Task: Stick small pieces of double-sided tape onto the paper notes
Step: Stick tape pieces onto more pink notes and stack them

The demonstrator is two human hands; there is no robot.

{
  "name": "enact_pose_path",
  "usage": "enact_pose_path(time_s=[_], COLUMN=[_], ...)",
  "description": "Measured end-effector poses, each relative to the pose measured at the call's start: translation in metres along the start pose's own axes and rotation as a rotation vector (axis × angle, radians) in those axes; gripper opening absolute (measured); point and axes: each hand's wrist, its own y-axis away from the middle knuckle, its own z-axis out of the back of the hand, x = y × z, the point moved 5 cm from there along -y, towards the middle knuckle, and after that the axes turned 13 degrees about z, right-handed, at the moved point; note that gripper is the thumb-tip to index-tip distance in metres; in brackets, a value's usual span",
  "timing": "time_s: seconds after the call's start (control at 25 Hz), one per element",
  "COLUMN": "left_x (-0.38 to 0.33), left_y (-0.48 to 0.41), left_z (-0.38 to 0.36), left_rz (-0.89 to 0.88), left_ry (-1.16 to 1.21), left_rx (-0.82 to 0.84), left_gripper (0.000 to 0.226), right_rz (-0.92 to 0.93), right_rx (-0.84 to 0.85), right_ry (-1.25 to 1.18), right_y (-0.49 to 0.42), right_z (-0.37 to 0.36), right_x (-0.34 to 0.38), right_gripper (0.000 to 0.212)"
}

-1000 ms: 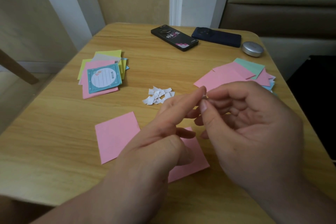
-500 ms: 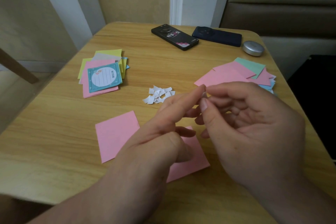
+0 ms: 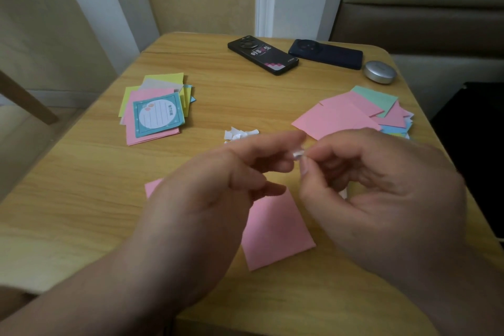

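Wooden table (image 3: 81, 199) holds a pink note (image 3: 275, 229). Left hand (image 3: 218, 199) and right hand (image 3: 381, 194) jointly pinch one tape piece (image 3: 298, 155); adhesive could cling to skin.

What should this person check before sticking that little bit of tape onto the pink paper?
1. Tape in hand: ok. The right hand pinches the tape piece; the left hand has its fingertips at it.
2. Backing peeled off: cannot tell, too blurred.
3. Note in place: ok. The pink note lies flat on the table below the hands.
4. Free spot on the note: cannot tell; the hands hide much of it.
5. More tape nearby: ok. The pile of tape bits lies just beyond the hands.
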Motion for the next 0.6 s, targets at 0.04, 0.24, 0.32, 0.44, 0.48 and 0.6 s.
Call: enact_pose_path(time_s=[0.04,0.24,0.32,0.44,0.48,0.6], left_x=[0.000,-0.033,-0.045,-0.052,-0.052,-0.046], left_y=[-0.002,-0.008,-0.005,0.000,0.001,-0.001], left_z=[0.006,0.043,0.054,0.062,0.062,0.062], left_rz=[0.031,-0.013,-0.071,-0.068,-0.030,0.068], left_ry=[0.052,0.093,-0.047,-0.330,-0.445,-0.811], left_rx=[-0.028,-0.177,-0.230,-0.332,-0.375,-0.444], left_gripper=[0.057,0.021,0.015,0.020,0.020,0.025], right_rz=[0.034,-0.198,-0.409,-0.591,-0.615,-0.570], right_rx=[0.014,0.048,0.191,0.319,0.314,0.372], right_ry=[0.049,-0.182,-0.205,-0.164,-0.162,-0.104], right_y=[-0.002,-0.011,-0.014,-0.015,-0.014,-0.010], right_z=[0.000,-0.006,-0.016,-0.038,-0.045,-0.060], right_x=[0.003,-0.006,-0.023,-0.045,-0.050,-0.053], right_gripper=[0.004,0.016,0.013,0.014,0.014,0.030])
